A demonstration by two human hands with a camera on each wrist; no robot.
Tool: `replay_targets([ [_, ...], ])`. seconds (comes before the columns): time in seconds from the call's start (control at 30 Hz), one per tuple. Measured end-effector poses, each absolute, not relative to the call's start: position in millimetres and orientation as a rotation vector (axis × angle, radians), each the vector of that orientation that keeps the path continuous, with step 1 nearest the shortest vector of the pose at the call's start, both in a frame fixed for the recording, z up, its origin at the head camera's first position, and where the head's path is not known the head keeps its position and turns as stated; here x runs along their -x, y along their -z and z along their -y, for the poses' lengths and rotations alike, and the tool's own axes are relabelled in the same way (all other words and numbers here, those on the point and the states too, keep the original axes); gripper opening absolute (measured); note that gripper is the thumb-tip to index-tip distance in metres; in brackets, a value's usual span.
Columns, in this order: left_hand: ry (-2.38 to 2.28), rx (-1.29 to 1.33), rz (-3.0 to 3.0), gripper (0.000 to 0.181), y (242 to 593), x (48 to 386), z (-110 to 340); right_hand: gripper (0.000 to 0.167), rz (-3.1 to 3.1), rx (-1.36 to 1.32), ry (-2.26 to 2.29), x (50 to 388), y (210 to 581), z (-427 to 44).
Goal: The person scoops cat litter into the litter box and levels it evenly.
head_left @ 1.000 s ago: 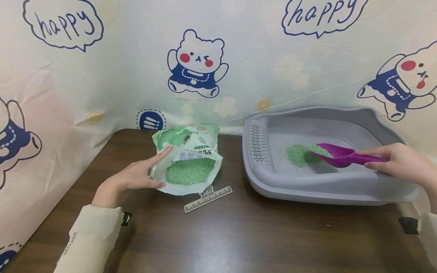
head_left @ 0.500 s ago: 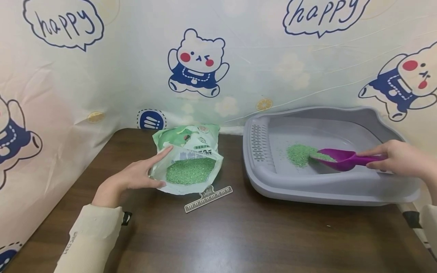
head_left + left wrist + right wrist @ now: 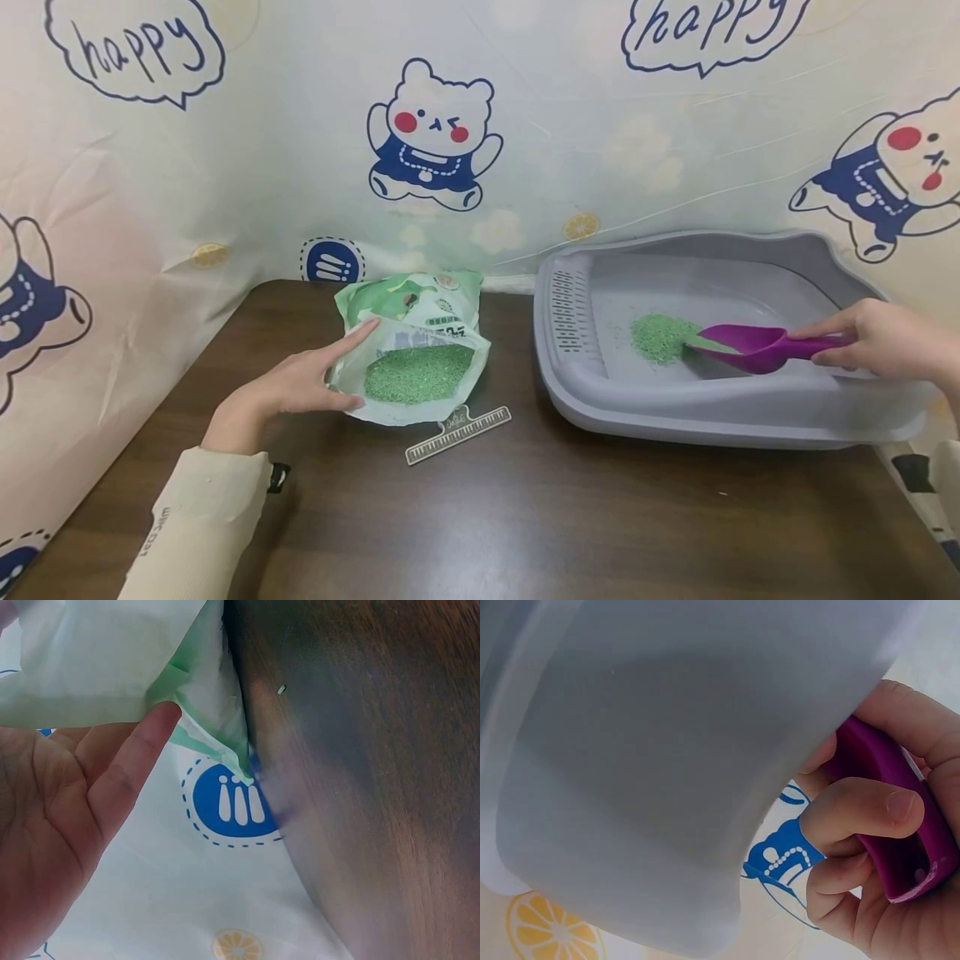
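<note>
On the left of the head view, my left hand (image 3: 303, 379) rests at the edge of an open green-and-white litter bag (image 3: 408, 304), thumb and forefinger spread apart against its mouth. Green cat litter (image 3: 416, 375) fills the opening. In the left wrist view, straight fingers (image 3: 127, 769) lie against the bag (image 3: 82, 660); some are hidden by it. My right hand (image 3: 885, 342) grips the handle of a purple scoop (image 3: 757, 348) over a grey litter box (image 3: 720, 412). The scoop's tip meets a small heap of green litter (image 3: 660, 337), and some litter lies in it. Curled fingers wrap the handle (image 3: 907, 862) in the right wrist view.
A bag clip with a piano-key pattern (image 3: 459, 433) lies on the brown table (image 3: 525, 517) in front of the bag. The litter box has a raised rim and a slotted panel (image 3: 572, 312) on its left. A printed cloth (image 3: 585, 125) hangs behind.
My right hand has drawn the scoop slightly to the right, and its bowl now sits lower against the right side of the heap. The left hand and bag stay in place.
</note>
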State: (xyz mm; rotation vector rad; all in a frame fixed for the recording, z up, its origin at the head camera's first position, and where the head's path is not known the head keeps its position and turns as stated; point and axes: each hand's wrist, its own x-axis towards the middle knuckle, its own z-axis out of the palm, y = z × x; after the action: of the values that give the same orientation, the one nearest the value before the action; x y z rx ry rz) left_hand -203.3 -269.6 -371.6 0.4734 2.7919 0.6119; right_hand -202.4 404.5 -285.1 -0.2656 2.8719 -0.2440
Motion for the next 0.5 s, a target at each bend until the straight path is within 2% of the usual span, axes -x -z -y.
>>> replay_targets([
  [0.5, -0.614, -0.458, -2.779, 0.107, 370, 204, 268, 0.038, -2.902, 0.353, 0.123, 202, 272, -399],
])
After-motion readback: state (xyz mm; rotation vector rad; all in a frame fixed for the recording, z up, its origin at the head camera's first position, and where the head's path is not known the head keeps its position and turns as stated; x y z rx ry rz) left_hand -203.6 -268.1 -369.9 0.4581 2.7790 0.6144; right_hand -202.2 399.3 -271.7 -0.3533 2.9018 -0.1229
